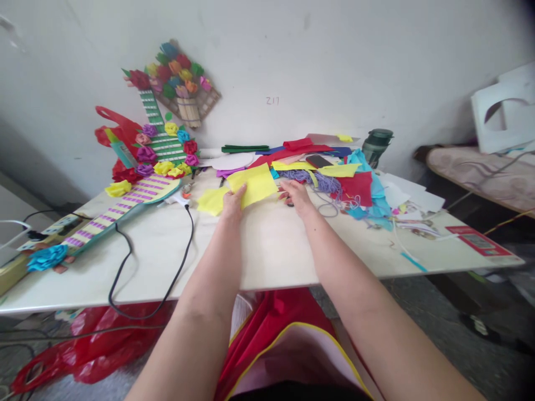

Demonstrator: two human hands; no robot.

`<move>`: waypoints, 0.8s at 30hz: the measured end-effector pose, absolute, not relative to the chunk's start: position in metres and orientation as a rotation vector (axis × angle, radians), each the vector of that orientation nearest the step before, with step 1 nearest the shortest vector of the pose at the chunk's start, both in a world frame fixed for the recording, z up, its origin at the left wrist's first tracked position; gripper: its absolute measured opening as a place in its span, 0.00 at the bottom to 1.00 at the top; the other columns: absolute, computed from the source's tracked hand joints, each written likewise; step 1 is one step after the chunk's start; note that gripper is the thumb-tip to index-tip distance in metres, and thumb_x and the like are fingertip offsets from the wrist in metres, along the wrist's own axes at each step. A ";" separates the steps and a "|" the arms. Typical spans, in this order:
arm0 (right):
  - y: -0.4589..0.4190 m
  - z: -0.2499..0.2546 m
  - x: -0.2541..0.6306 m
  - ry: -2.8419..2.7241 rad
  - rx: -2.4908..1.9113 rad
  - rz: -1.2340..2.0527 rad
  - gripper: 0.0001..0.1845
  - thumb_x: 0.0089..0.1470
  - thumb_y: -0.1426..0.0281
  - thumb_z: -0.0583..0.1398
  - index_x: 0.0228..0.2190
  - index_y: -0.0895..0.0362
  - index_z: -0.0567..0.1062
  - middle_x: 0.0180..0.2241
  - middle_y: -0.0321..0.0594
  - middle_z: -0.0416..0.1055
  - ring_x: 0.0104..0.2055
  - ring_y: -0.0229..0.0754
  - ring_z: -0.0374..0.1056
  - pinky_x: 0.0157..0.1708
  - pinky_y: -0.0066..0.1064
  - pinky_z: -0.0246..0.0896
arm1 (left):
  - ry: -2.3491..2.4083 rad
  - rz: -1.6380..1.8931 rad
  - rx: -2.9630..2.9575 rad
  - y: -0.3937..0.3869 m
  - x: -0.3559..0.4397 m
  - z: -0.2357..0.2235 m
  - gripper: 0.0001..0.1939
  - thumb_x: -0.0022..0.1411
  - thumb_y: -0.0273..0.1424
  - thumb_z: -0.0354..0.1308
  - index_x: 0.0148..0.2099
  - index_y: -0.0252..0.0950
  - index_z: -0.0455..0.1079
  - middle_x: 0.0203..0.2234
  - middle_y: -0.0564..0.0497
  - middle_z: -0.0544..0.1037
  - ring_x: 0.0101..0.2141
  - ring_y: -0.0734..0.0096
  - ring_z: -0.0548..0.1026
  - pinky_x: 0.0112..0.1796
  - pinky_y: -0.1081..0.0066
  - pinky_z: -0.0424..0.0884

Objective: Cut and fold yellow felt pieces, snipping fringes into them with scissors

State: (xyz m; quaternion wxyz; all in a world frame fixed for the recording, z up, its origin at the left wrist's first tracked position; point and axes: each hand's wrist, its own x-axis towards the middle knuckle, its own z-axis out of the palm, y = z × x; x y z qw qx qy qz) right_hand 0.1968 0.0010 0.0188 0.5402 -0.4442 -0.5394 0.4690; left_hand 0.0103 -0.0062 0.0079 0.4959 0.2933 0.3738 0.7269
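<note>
My left hand [234,203] pinches a yellow sheet of crepe paper [258,184] by its lower left side, thumb on top. Another yellow piece [211,201] lies on the table just left of that hand. At the sheet's right edge, my right hand [296,196] is closed round what look like small scissors [290,204]; its fingers hide most of them. Beyond the right hand sit a bundle of purple yarn [324,182] and a red paper piece [356,188].
On the left stands a flower-decorated guitar shape [137,196], with a glue bottle [121,147] beside it. A black cord [187,245] hangs over the table's front edge. Crumpled blue paper [378,195], a dark green bottle [377,146] and a red booklet [478,241] are to the right.
</note>
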 end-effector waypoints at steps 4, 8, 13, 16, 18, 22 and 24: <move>0.000 0.020 0.193 -1.328 -1.094 1.015 0.16 0.44 0.60 0.61 0.34 0.57 0.69 0.32 0.37 0.72 0.26 0.35 0.70 0.17 0.21 0.56 | 0.925 1.734 0.775 -0.003 0.010 0.004 0.09 0.48 0.27 0.66 0.33 0.29 0.73 0.31 0.42 0.80 0.42 0.56 0.76 0.46 0.62 0.72; 0.004 0.020 0.191 -1.262 -1.142 0.880 0.15 0.43 0.66 0.61 0.35 0.57 0.66 0.36 0.39 0.73 0.32 0.38 0.70 0.22 0.25 0.62 | 0.957 1.709 0.807 -0.002 0.011 0.003 0.11 0.46 0.29 0.67 0.33 0.29 0.74 0.29 0.42 0.80 0.40 0.56 0.77 0.44 0.62 0.73; 0.006 0.017 0.195 -1.401 -1.013 0.800 0.06 0.43 0.71 0.59 0.27 0.58 0.67 0.44 0.42 0.72 0.42 0.40 0.69 0.36 0.30 0.65 | 1.002 1.660 0.838 -0.005 0.014 0.006 0.12 0.44 0.29 0.68 0.32 0.29 0.74 0.28 0.44 0.80 0.38 0.56 0.78 0.42 0.62 0.74; 0.004 0.017 0.196 -1.503 -0.927 0.741 0.09 0.43 0.72 0.59 0.31 0.59 0.73 0.50 0.44 0.69 0.48 0.40 0.67 0.44 0.32 0.63 | 1.018 1.635 0.873 -0.006 0.014 0.007 0.13 0.42 0.30 0.69 0.31 0.29 0.74 0.27 0.44 0.80 0.36 0.57 0.78 0.40 0.62 0.74; 0.004 0.017 0.196 -1.544 -0.939 0.728 0.13 0.44 0.73 0.58 0.35 0.58 0.75 0.52 0.44 0.66 0.51 0.41 0.65 0.45 0.32 0.62 | 1.029 1.615 0.901 -0.006 0.014 0.006 0.14 0.41 0.31 0.69 0.31 0.29 0.74 0.26 0.44 0.79 0.35 0.57 0.78 0.39 0.62 0.74; 0.007 0.016 0.196 -1.526 -1.015 0.730 0.18 0.44 0.74 0.58 0.40 0.57 0.77 0.52 0.42 0.67 0.53 0.41 0.63 0.47 0.32 0.61 | 1.045 1.585 0.945 -0.007 0.015 0.007 0.12 0.42 0.32 0.69 0.31 0.31 0.74 0.25 0.45 0.79 0.33 0.59 0.78 0.37 0.64 0.74; 0.010 0.015 0.197 -1.484 -1.019 0.741 0.18 0.44 0.74 0.59 0.40 0.58 0.77 0.52 0.43 0.67 0.50 0.40 0.65 0.47 0.32 0.61 | 1.060 1.574 0.966 -0.007 0.016 0.007 0.12 0.43 0.33 0.68 0.30 0.31 0.74 0.24 0.46 0.79 0.31 0.61 0.78 0.35 0.66 0.74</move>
